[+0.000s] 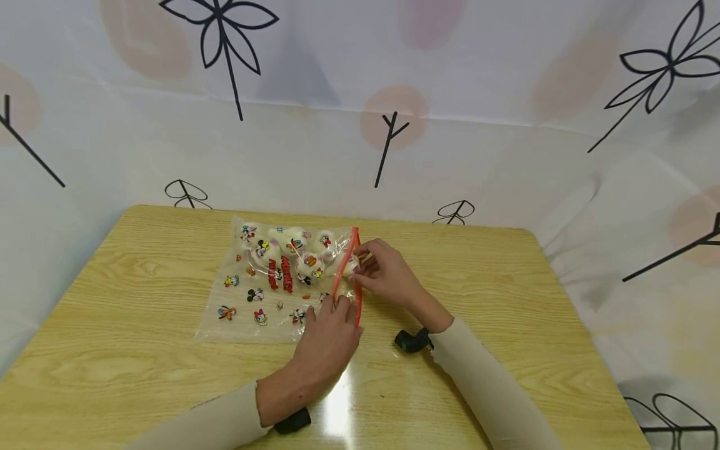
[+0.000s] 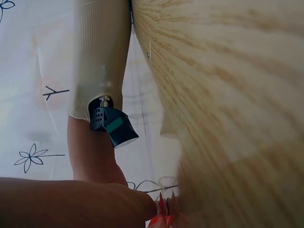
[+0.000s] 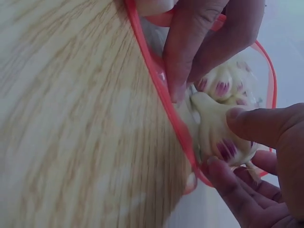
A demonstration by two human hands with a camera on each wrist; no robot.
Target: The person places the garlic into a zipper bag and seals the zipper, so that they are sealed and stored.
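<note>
A: Clear plastic zip bag (image 1: pixel 275 281) with cartoon prints lies flat on the wooden table (image 1: pixel 506 300). Head view: the left hand (image 1: pixel 329 334) pinches the red zip strip (image 1: pixel 344 265) at its near end; the right hand (image 1: pixel 385 270) grips a garlic bulb (image 1: pixel 349 267) at the mouth.

B: Left wrist view?

A: Only the fingertips at the red edge; finger spread cannot be judged.

B: Right wrist view?

A: Fingers (image 3: pixel 237 199) and thumb curl narrowly round the garlic bulb (image 3: pixel 221 137). Keep the mouth held wide; guide the bulb clear of the strip.
</note>
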